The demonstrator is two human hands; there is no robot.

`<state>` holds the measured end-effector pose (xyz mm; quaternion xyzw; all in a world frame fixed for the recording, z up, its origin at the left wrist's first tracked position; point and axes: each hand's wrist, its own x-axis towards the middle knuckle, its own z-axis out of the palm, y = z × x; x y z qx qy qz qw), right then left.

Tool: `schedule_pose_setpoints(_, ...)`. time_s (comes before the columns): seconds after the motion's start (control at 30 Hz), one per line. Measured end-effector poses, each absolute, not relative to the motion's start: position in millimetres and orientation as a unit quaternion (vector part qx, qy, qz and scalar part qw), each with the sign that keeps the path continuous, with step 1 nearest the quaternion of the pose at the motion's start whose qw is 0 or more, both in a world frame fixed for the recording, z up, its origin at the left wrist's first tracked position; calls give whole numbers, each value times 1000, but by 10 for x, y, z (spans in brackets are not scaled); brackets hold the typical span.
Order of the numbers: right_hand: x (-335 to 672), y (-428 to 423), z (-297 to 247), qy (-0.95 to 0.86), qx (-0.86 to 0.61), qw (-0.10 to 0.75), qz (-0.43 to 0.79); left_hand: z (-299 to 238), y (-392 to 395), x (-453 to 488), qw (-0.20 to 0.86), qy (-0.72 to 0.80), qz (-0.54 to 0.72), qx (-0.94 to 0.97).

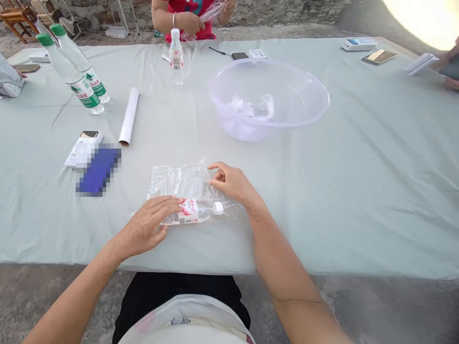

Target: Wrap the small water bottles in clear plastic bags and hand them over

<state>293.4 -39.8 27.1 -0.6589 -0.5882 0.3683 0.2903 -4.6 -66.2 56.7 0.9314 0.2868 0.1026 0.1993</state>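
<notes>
A small clear water bottle (207,210) with a white cap and a red and white label lies on its side near the table's front edge. My left hand (148,224) rests over its base end, fingers across the label and thumb on the near side. Beneath and beyond the bottle spreads a crinkled sheet of clear plastic film (175,179). At the film's right edge is my right hand (231,183), thumb and forefinger curved toward each other with a gap between their tips.
Beyond the film stands a translucent basin (240,128) holding crumpled film (251,106). A film roll (129,117), two green-capped bottles (86,91), and a blurred blue item (98,172) lie left. Across the table, a person (190,21) handles clear film near an upright bottle (176,57).
</notes>
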Motion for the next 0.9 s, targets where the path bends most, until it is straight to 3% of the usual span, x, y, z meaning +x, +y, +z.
schedule_pose_setpoints(0.3, 3217, -370, 245, -466, -738, 418, 252, 537, -513, -79, 202, 364, 139, 898)
schedule_pose_setpoints(0.43, 3143, -422, 335, -520, -626, 535, 227, 530, -381, -86, 233, 433, 154, 857)
schedule_pose_setpoints(0.5, 3075, -461, 376, -600, -553, 499, 292, 516, -331, -73, 247, 465, 160, 835)
schedule_pose_setpoints(0.67, 3025, -484, 366, -684, -517, 296, 421, 468, -229, 34, 227, 542, 191, 786)
schedule_pose_setpoints(0.9, 2934, -326, 130, -589, -629, 393, 321, 509, 351, 253, 160, 597, 219, 755)
